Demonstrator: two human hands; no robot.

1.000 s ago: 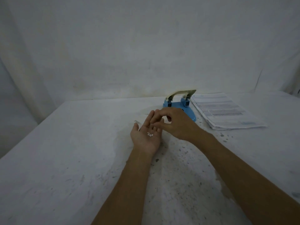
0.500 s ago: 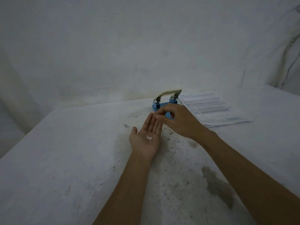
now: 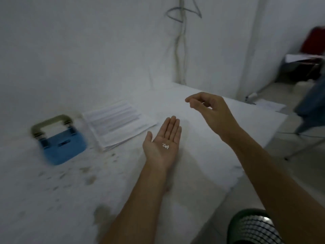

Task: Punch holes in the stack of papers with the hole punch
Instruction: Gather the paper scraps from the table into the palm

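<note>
Tabletop (image 3: 52, 199): white, stained. Paper stack (image 3: 117, 124): flat, just beside hole punch (image 3: 59, 140), at left. Left hand (image 3: 162, 145): palm up, grip spread, holding paper bits (image 3: 165, 146). Right hand (image 3: 209, 110): raised, fingers loosely curled, empty.

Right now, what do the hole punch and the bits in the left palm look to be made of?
The hole punch looks like a blue painted or plastic base with a dull olive metal-looking lever; blur leaves it open. The white bits in the left hand look like paper chads: tiny, flat, matte, matching the stack of papers.
</note>
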